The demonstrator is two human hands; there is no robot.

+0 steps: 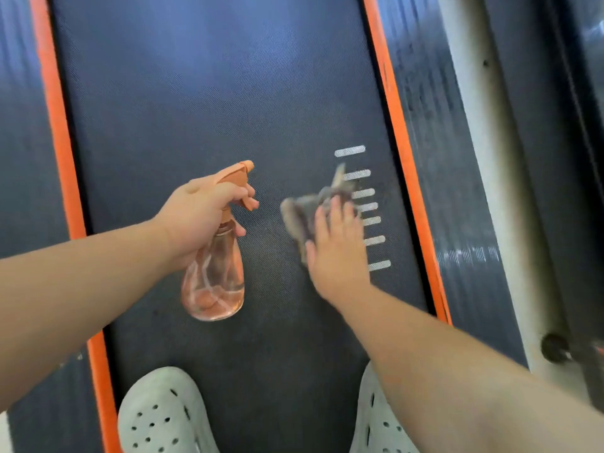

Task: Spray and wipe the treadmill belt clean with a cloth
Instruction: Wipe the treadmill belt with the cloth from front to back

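The dark treadmill belt (pixel 209 93) runs away from me between two orange side strips. My left hand (pixel 199 214) grips a clear orange-tinted spray bottle (pixel 214 282) by its neck, fingers on the orange trigger, nozzle pointing right above the belt. My right hand (pixel 336 246) lies flat with straight fingers on a grey cloth (pixel 302 212), pressing it onto the belt beside a column of white dashes (pixel 367 206). The cloth looks blurred.
Orange strips (pixel 60 132) and ribbed black side rails (pixel 457 191) border the belt. My two white perforated clogs (pixel 160 416) stand on the belt's near end. A pale frame bar (pixel 474 93) runs along the right.
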